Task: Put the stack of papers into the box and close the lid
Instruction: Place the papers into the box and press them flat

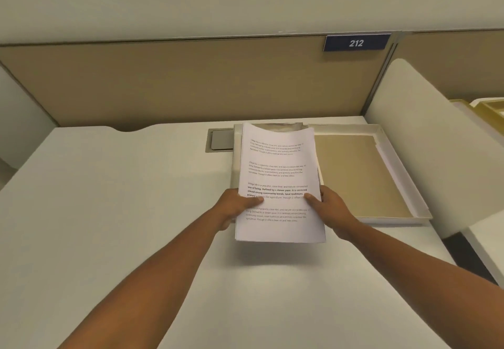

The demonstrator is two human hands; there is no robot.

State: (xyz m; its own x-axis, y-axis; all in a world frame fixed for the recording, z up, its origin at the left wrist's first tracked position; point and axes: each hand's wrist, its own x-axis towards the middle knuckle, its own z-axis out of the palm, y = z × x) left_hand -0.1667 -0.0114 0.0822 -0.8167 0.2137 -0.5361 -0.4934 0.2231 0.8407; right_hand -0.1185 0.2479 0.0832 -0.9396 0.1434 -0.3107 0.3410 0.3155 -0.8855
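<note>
A stack of white printed papers (278, 174) is held above the desk, its far end drooping over the left half of an open flat box (403, 182). My left hand (234, 206) grips the stack's left edge, thumb on top. On the right edge sits my right hand (327, 206), thumb pressed on the page too. The box lies open like a book: the right half shows a tan inner panel (354, 174) with a white rim. Most of the left half is hidden under the papers.
The white desk (122, 198) has a grey cable hatch (221, 140) just left of the box. A tan partition (191, 81) with a blue "212" sign (356, 43) stands behind. A white divider (425, 144) rises at the right, with another tray (488, 108) beyond it.
</note>
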